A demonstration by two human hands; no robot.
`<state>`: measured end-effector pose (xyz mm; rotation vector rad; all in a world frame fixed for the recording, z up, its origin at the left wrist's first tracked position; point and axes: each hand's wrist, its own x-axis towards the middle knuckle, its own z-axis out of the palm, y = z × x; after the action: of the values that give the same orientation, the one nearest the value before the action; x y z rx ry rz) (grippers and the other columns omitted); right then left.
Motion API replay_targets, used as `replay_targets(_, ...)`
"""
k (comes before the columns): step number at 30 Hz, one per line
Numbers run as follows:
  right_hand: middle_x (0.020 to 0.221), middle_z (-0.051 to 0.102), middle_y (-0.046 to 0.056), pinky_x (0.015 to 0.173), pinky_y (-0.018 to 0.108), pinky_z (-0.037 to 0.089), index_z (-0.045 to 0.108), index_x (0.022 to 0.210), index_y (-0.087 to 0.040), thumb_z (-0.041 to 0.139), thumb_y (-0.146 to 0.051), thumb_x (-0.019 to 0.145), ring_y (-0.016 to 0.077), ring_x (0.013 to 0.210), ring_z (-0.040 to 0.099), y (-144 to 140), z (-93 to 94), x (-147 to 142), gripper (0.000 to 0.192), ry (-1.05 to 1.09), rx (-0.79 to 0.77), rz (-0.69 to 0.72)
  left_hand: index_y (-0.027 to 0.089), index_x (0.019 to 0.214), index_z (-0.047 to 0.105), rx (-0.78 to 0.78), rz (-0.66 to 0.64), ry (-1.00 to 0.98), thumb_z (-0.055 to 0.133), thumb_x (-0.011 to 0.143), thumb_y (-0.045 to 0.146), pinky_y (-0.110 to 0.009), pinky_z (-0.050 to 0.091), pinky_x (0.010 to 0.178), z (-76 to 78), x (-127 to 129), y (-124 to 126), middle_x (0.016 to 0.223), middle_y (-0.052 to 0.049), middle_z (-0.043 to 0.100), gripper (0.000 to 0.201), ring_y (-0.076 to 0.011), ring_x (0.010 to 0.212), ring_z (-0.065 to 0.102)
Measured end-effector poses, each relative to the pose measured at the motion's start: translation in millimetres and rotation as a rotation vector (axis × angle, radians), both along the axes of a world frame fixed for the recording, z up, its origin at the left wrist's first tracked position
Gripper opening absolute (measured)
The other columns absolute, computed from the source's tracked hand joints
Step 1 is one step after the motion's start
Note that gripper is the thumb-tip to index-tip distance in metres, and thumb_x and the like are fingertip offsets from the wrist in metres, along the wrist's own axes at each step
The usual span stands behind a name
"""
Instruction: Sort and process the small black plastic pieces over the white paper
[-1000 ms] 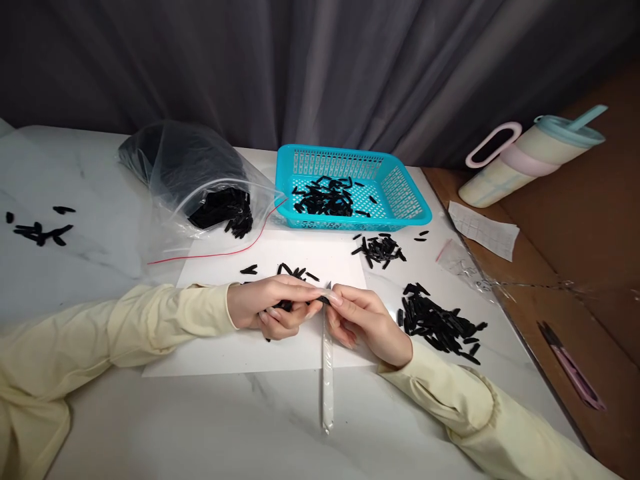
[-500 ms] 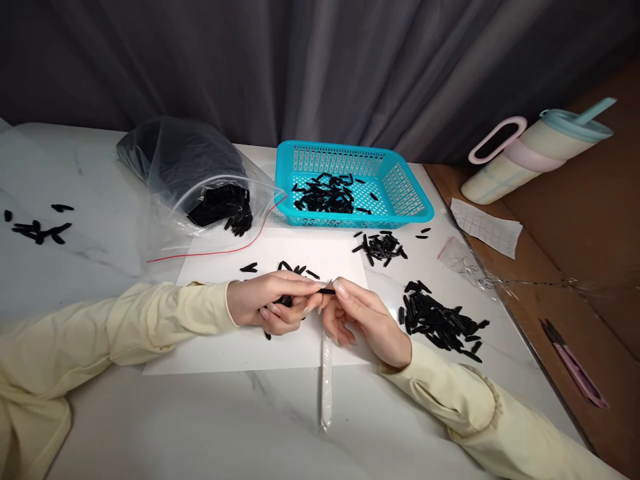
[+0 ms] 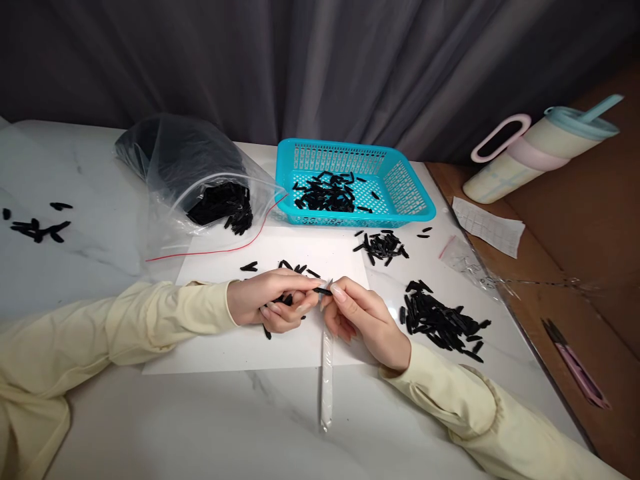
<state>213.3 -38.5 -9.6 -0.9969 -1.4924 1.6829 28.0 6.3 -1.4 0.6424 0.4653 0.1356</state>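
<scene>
My left hand [image 3: 283, 297] is closed, thumb and forefinger pinching one end of a small dark strip [image 3: 323, 291]. At its other end are the pinched thumb and forefinger of my right hand [image 3: 363, 313]. The strip bridges the short gap between the two hands. A pale pointed tip shows just above it; I cannot tell what it belongs to. More black strips [image 3: 285, 299] lie partly hidden about my left hand, on a white sheet [image 3: 220, 347]. Below my right hand a white wrapped stick [image 3: 327, 387] runs from the sheet toward the table's near side.
Behind the sheet stands a blue basket [image 3: 420, 200] with black strips inside. A clear zip bag [image 3: 160, 200] full of them lies open at left. Loose piles [image 3: 443, 320] sit at right. Further right are a tumbler [image 3: 520, 160], a paper slip [image 3: 490, 227] and pink thread snips [image 3: 575, 367].
The strip between my hands has tilted slightly, its right end a little lower, and more of it shows. My right hand has shifted slightly left. The whole view has moved a little.
</scene>
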Motion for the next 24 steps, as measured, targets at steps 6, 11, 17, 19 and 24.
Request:
replay_targets(6, 0.05, 0.049, -0.005, 0.039, 0.022, 0.027, 0.048, 0.077, -0.018, 0.039, -0.046, 0.091, 0.007, 0.038, 0.035, 0.0, 1.3, -0.7, 0.032, -0.021, 0.017, -0.002, 0.014, 0.052, 0.045, 0.036, 0.003, 0.015, 0.04, 0.089, 0.035, -0.011, 0.015, 0.028, 2.0, 0.8, -2.0, 0.034, 0.007, 0.02, 0.043, -0.0034, 0.029, 0.016)
replay_targets(11, 0.047, 0.048, -0.005, 0.039, 0.021, 0.027, 0.047, 0.074, -0.019, 0.039, -0.045, 0.091, 0.007, 0.038, 0.034, -0.1, 2.7, -1.8, 0.033, -0.036, 0.022, -0.009, 0.014, 0.051, 0.044, 0.053, 0.008, 0.037, 0.039, 0.089, 0.036, -0.011, 0.015, 0.029, 3.7, 0.5, -1.8, 0.035, 0.007, 0.019, 0.044, -0.0032, 0.029, 0.015)
replay_targets(17, 0.041, 0.046, -0.006, 0.038, 0.02, 0.026, 0.047, 0.07, -0.018, 0.042, -0.046, 0.089, 0.0065, 0.035, 0.032, 0.7, 5.6, -3.9, 0.034, 0.007, -0.096, -0.05, 0.014, 0.055, 0.045, 0.068, 0.017, 0.054, 0.041, 0.088, 0.042, -0.011, 0.015, 0.029, 3.5, 0.0, -3.6, 0.036, 0.008, 0.02, 0.043, -0.003, 0.031, 0.015)
replay_targets(19, 0.039, 0.046, -0.006, 0.036, 0.02, 0.026, 0.046, 0.068, -0.018, 0.043, -0.044, 0.089, 0.0064, 0.034, 0.032, 2.1, 6.4, -4.3, 0.033, 0.037, -0.152, -0.058, 0.014, 0.057, 0.046, 0.065, 0.017, 0.054, 0.041, 0.088, 0.043, -0.011, 0.015, 0.029, 2.8, 0.2, -4.6, 0.037, 0.008, 0.021, 0.042, -0.0029, 0.031, 0.014)
replay_targets(24, 0.035, 0.044, -0.006, 0.034, 0.019, 0.024, 0.046, 0.067, -0.018, 0.044, -0.042, 0.088, 0.0064, 0.03, 0.032, 5.7, 7.3, -4.0, 0.032, 0.081, -0.217, -0.033, 0.015, 0.056, 0.042, 0.064, 0.027, 0.066, 0.04, 0.089, 0.041, -0.011, 0.015, 0.029, 1.8, 1.2, -5.7, 0.037, 0.008, 0.021, 0.042, -0.0025, 0.031, 0.014)
